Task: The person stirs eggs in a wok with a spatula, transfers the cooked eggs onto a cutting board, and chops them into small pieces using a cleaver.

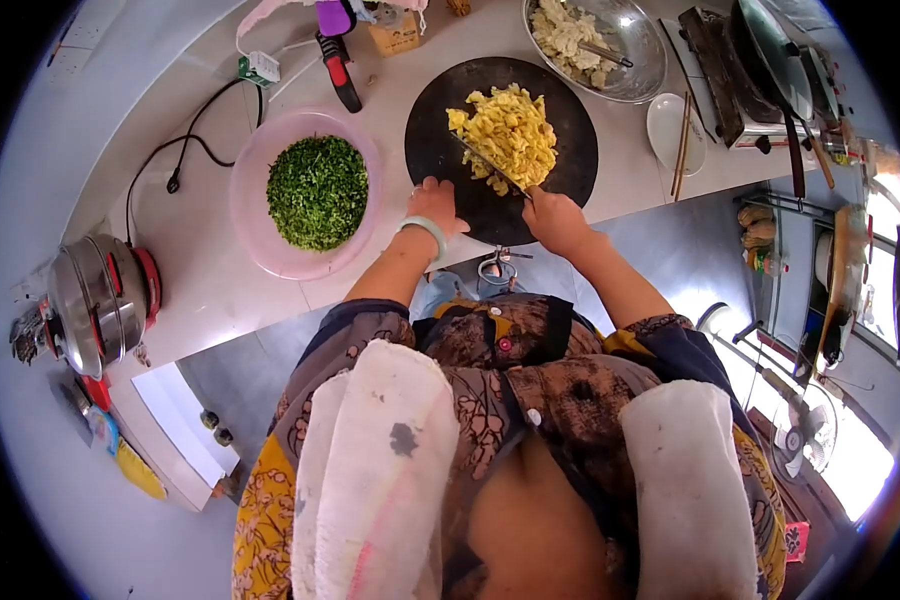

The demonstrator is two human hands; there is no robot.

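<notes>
On the black board [435, 115] we have a heap of yellow egg [513, 125], around the middle. Our right hand [558, 222], at the board's near edge, is closed round a knife [495, 168] whose blade slants into the egg. Our left hand [435, 205], loosely spread, rests at the board's near left rim. Left of the board sits a pink bowl [245, 235] of chopped greens [317, 190]; right of it, a white dish [662, 125].

No readable lettering or numbers anywhere, the marking on the red box [796, 541] too small.
</notes>
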